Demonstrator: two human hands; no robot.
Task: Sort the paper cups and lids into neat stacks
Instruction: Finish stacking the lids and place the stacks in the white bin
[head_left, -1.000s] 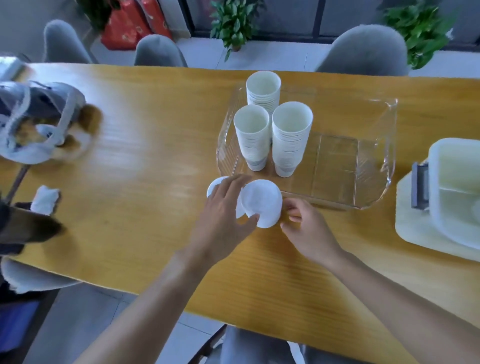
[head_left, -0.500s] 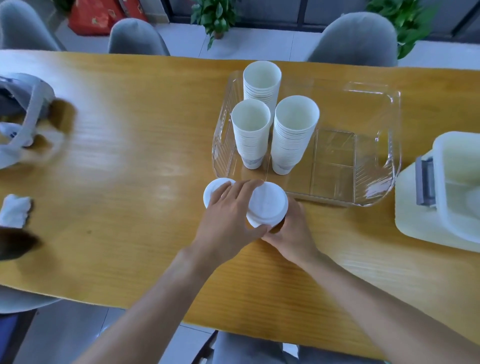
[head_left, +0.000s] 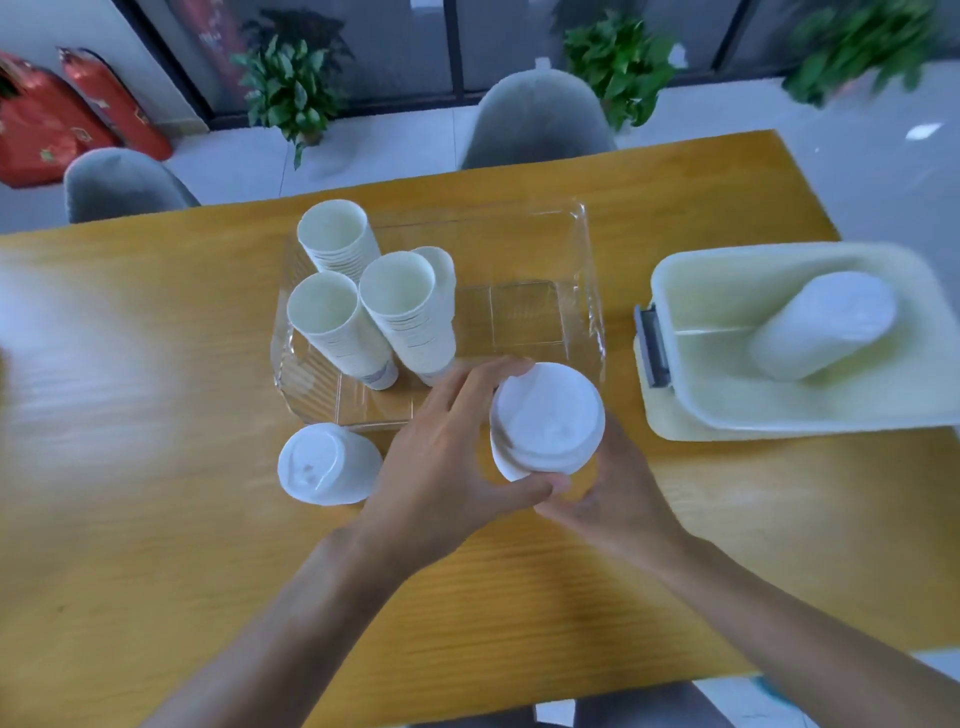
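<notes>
Wooden worktop (head_left: 156, 545), yellow-brown, long grain running left to right, with grey chairs (head_left: 124, 182) along its far edge, red bags (head_left: 47, 124) on the floor at far left and potted plants (head_left: 291, 88) by the glazing behind. Item one, left of centre near the front edge of the tray: lidded cup (head_left: 324, 462), white, lying or tipped on the worktop with its lid facing up, untouched. Item two, behind it: clear plastic tray (head_left: 587, 312), rectangular, holding paper cup stacks (head_left: 363, 306) in its left half, three tall white nested stacks standing mouth-up close together, with a fourth partly hidden behind the right-hand one; the tray's right half shows only its ribbed floor. Item three, centre foreground, raised above the tray's near right corner: lid stack (head_left: 548, 418), white plastic, held between both hands, top face tilted toward the camera. Left hand (head_left: 452, 452) wraps the stack's left side, fingers curled over the far edge and thumb under the near edge. Right hand (head_left: 618, 483) cups it from below and to the right, fingers mostly hidden beneath; it grips the underside. Item four, right end of the worktop: pale yellow bin (head_left: 727, 395) with a grey latch (head_left: 652, 345), resting on its matching lid, containing one sleeve of white lids (head_left: 826, 322) lying on its side.
</notes>
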